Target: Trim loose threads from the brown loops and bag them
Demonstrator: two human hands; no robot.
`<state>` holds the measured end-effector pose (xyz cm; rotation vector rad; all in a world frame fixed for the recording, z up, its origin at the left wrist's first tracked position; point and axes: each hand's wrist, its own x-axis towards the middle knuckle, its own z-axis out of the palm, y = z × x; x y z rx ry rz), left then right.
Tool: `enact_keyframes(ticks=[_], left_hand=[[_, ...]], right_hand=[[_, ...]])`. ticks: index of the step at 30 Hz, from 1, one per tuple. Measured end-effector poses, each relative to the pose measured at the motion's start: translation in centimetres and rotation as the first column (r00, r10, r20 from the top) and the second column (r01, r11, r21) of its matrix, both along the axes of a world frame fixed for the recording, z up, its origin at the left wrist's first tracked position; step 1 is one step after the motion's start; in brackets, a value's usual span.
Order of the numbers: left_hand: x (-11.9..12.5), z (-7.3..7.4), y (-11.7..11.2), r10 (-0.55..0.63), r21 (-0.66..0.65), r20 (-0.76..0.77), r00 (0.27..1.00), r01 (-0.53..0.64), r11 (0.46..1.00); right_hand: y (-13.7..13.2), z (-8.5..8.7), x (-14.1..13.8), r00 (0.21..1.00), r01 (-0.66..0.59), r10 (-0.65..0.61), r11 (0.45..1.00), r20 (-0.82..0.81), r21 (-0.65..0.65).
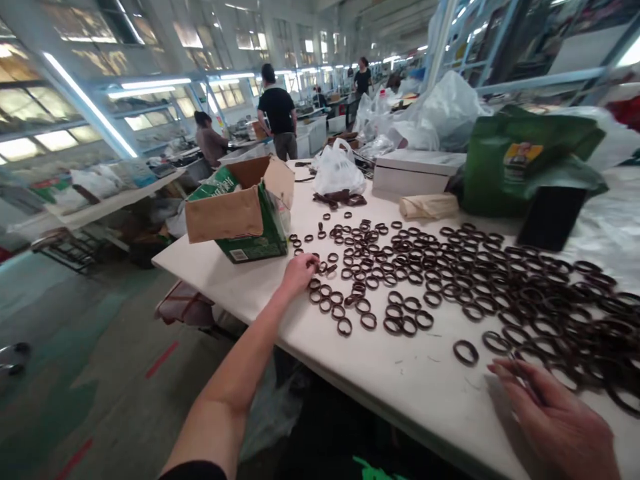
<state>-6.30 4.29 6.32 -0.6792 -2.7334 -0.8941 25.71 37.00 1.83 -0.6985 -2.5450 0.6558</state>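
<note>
Dark brown rings [466, 353] lie in great number across the white table, loosely spread at the left and heaped thickly at the right. At the left edge of the spread, my left hand [299, 273] has its fingers closed on a dark ring [313, 266]. My right hand [563, 410] rests low at the right, beside the heap. A slim metal tool [526, 380] lies in its curled fingers; its kind is hard to make out. Small thread scraps [433, 359] lie on the table between the two hands.
An open green cardboard box [257, 230] stands left of the rings. Behind them are a white plastic bag [340, 170], a white box [419, 172], a green bag [525, 167] and a black flat object [551, 218]. Several people [277, 110] are farther back.
</note>
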Motion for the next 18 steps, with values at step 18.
enact_keyframes(ticks=[18], left_hand=[[-1.0, -2.8, -6.0, 0.148, 0.136, 0.082, 0.986, -0.158, 0.978]], right_hand=[[-1.3, -0.4, -0.3, 0.998, 0.054, -0.056, 0.996, -0.032, -0.066]])
